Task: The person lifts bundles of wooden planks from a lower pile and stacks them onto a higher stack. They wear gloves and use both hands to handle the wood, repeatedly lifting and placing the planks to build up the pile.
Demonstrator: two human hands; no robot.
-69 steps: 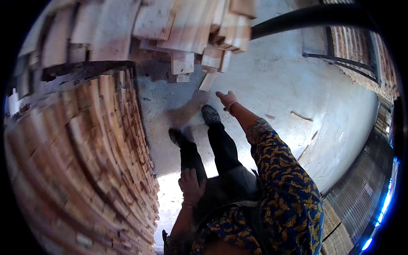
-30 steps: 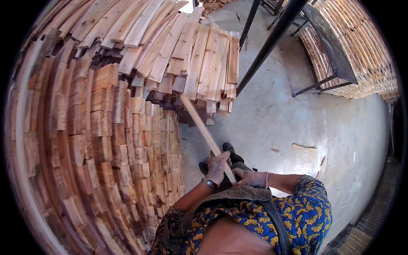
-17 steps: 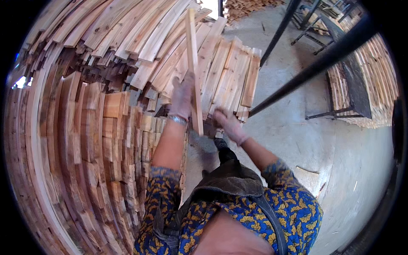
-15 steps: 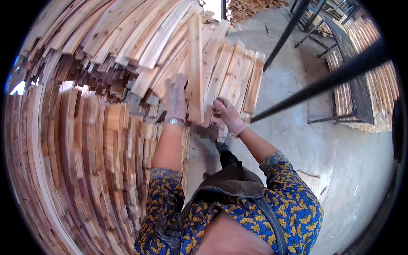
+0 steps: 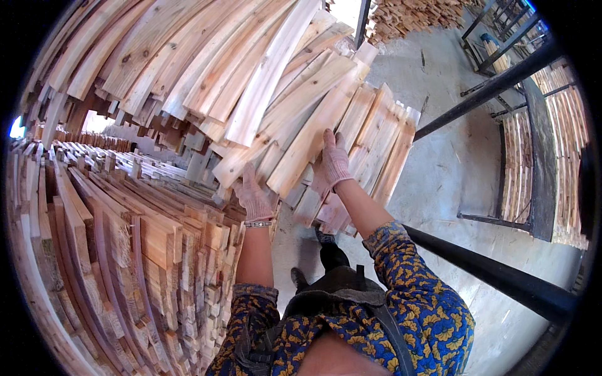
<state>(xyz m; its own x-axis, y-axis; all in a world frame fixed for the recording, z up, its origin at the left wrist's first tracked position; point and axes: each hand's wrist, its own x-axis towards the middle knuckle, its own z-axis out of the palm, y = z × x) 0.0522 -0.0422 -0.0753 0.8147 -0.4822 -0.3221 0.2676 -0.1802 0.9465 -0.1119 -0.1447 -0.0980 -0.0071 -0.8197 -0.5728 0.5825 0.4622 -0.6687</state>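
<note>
My left hand [image 5: 253,199], in a pale pinkish knit glove with a metal watch [image 5: 258,224] at the wrist, is by the near ends of the loose boards. Its fingers stretch forward, and I see nothing held in them. My right hand [image 5: 331,166], gloved alike with bare fingertips, lies flat along the right side of a light wooden board [image 5: 313,141], fingers pointing away from me. This board slants from near left to far right on a pile with other planks. Farther right on the same pile are more planks [image 5: 385,150].
A tall stack of long boards [image 5: 157,56] fills the far left. Upright planks [image 5: 150,244] are packed at near left. Dark metal bars [image 5: 489,269] cross on the right, beside a rack of planks [image 5: 517,163]. More wood pieces [image 5: 417,15] lie heaped far back.
The board that stood raised between my hands now lies on the pile. My right hand has moved forward along the boards, its fingers straightened. The view has shifted.
</note>
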